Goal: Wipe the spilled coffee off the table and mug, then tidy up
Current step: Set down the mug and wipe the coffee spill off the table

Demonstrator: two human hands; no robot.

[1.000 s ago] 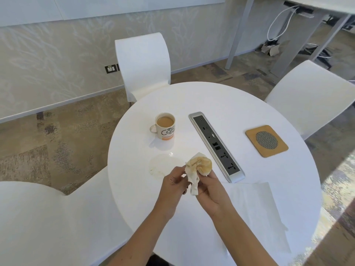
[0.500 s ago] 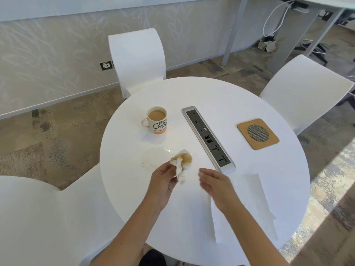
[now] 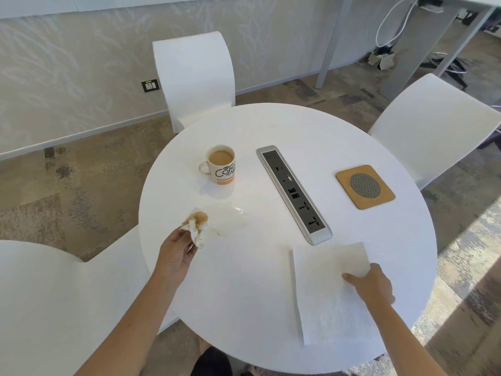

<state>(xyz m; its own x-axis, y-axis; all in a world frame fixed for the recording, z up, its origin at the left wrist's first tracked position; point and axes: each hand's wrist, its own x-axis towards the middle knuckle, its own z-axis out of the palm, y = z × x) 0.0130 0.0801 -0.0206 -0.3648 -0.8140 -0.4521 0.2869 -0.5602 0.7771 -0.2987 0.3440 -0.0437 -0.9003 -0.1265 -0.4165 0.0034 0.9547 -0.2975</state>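
Observation:
A white mug [image 3: 221, 165] full of milky coffee stands on the round white table [image 3: 271, 308], left of centre. In front of it a thin wet film of coffee [image 3: 230, 218] remains on the tabletop. My left hand [image 3: 176, 256] pinches a crumpled, coffee-stained tissue [image 3: 196, 226] just above the table's left edge, beside the wet patch. My right hand [image 3: 371, 284] rests with fingers on a clean white paper towel [image 3: 325, 294] lying flat at the front right of the table.
A grey power-socket strip [image 3: 294, 194] runs diagonally down the table's middle. A square cork coaster [image 3: 364, 185] with a mesh centre lies at the right. White chairs stand behind [image 3: 192, 77], to the right [image 3: 433, 123] and at the near left [image 3: 40, 308].
My right hand let go of the stained tissue and moved right onto the clean paper towel. My left hand carried the stained tissue leftward, toward the table's edge.

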